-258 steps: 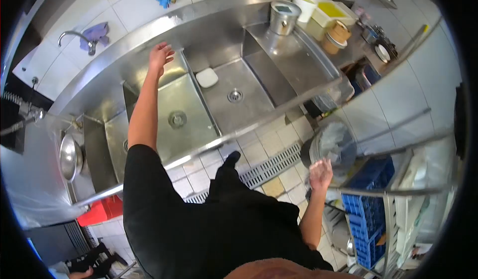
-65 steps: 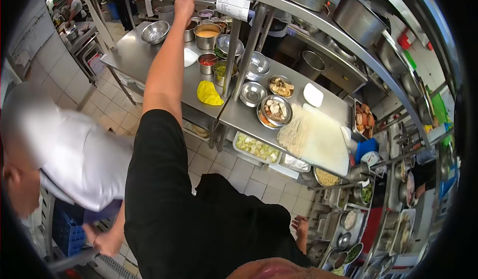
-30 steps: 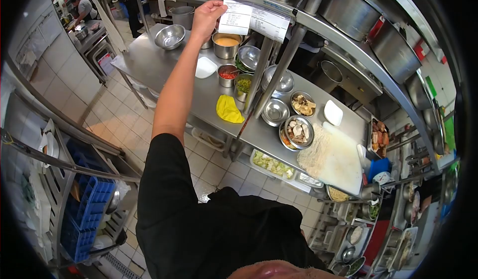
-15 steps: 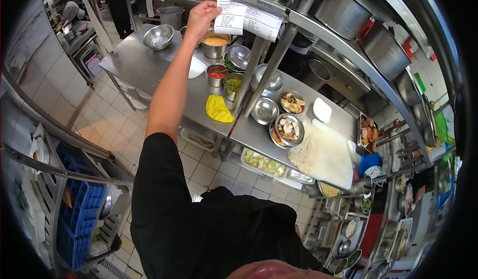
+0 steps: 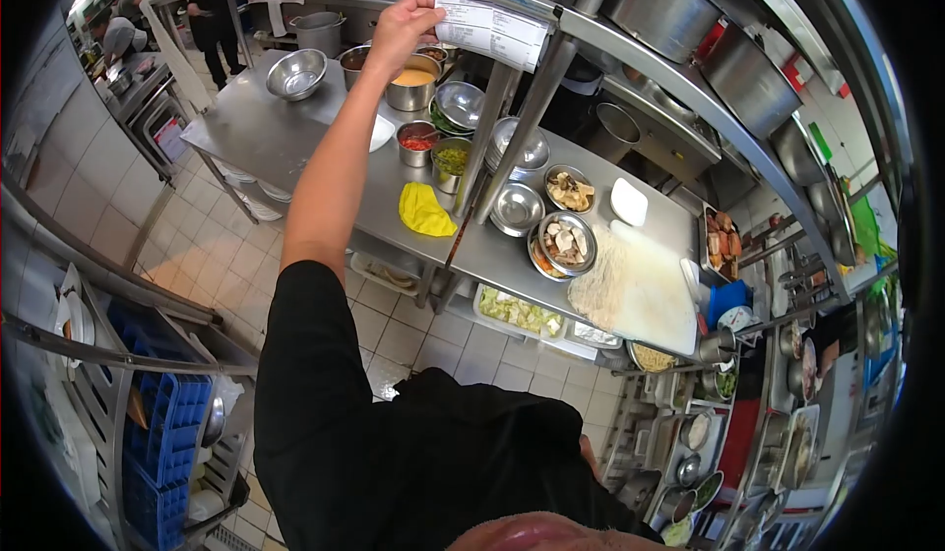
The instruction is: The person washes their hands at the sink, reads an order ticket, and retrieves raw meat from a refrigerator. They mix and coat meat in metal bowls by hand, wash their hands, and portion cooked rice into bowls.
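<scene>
My left hand [image 5: 407, 31] is raised at the shelf rail, its fingers closed on the left end of a printed paper order ticket [image 5: 468, 20]. The ticket lies against the rail and overlaps a second printed ticket [image 5: 517, 39] on its right. Under the hand stand a pot of orange sauce [image 5: 411, 81], a metal tub of chopped red pieces [image 5: 416, 142] and a tub of chopped green pieces [image 5: 452, 160]. A yellow cloth [image 5: 425, 211] lies at the counter's front edge. My right hand is out of view; only a sliver of skin shows beside my black shirt.
Bowls of sliced food [image 5: 566, 243] and a floury white cutting board [image 5: 655, 295] are on the right of the counter [image 5: 325, 123]. Large pots [image 5: 661, 18] stand on the upper shelf. Blue crates [image 5: 169, 408] sit lower left. A person [image 5: 123, 34] works far left.
The held ticket has moved from hanging in front of the rail to lying along it, overlapping the other ticket. My left hand is still on it. The view has shifted slightly.
</scene>
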{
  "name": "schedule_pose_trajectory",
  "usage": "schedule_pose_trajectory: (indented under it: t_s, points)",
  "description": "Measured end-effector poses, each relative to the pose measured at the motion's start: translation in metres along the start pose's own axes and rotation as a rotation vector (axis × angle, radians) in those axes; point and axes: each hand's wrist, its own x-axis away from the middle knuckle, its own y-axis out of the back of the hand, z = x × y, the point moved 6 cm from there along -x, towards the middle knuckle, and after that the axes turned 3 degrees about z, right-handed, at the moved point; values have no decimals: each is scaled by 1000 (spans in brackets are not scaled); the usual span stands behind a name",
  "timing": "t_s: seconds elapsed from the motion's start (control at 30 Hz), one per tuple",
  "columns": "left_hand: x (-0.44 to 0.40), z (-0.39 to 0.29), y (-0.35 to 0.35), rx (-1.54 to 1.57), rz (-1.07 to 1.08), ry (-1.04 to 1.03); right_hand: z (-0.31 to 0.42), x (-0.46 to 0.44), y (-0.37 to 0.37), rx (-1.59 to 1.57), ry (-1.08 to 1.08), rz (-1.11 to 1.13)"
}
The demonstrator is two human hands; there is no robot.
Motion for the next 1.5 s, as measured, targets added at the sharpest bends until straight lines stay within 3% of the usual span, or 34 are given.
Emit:
schedule_pose_trajectory:
  t_s: [0.17,0.27,0.4,0.43,0.47,0.5,0.53,0.6,0.63,0.7,0.73,0.77,0.8,0.83,0.87,0.9,0.93,1.0,1.07,1.17,1.37,1.43,1.5]
  points:
    - [0,10,6,160,-26,-86,-11,-6,3,163,186,75]
    - [26,17,23,120,-307,-170,-28,-11,8,160,246,66]
    - [132,86,26,164,-643,-260,-65,-13,14,41,233,6]
    - [174,101,10,80,-773,-150,-70,-11,16,-10,183,-3]
    - [213,129,-1,24,-698,-131,-71,-5,15,-60,133,-12]
    - [258,156,-21,95,-806,-29,-79,-7,18,5,132,-12]
    - [302,170,-45,-32,-661,92,-87,-9,21,70,131,-12]
    - [397,218,-84,-4,-579,363,-124,-28,28,64,158,-6]
    - [448,255,-96,106,-521,396,-142,-36,34,20,166,16]
    - [515,271,-116,-128,-314,512,-174,-50,40,-85,227,111]
    - [534,276,-124,-120,-281,502,-199,-79,54,624,635,-18]
    - [547,281,-130,-100,-226,498,-211,-85,50,906,798,-158]
    - [558,292,-131,-143,-116,522,-218,-80,51,825,596,-106]
    - [561,303,-135,-186,6,535,-230,-77,51,829,621,-195]
    - [560,302,-147,-171,10,670,-252,-90,49,869,551,-160]
    - [555,293,-161,-276,123,652,-271,-93,49,892,449,-189]
    - [549,282,-180,-274,227,498,-296,-99,52,731,351,-194]
    - [549,276,-211,-351,334,621,-309,2,55,-371,5,-341]
    - [566,304,-238,-187,435,715,-329,77,65,-544,-55,-448]
    - [604,311,-305,-124,628,694,-431,103,51,-861,-142,-527]
    - [699,276,-421,-449,1370,937,-583,150,-30,-1310,-389,-559]
    - [718,252,-443,-609,1544,968,-603,164,-31,-1331,-408,-518]
    - [732,256,-450,-614,1563,1035,-618,157,-12,-1357,-379,-507]
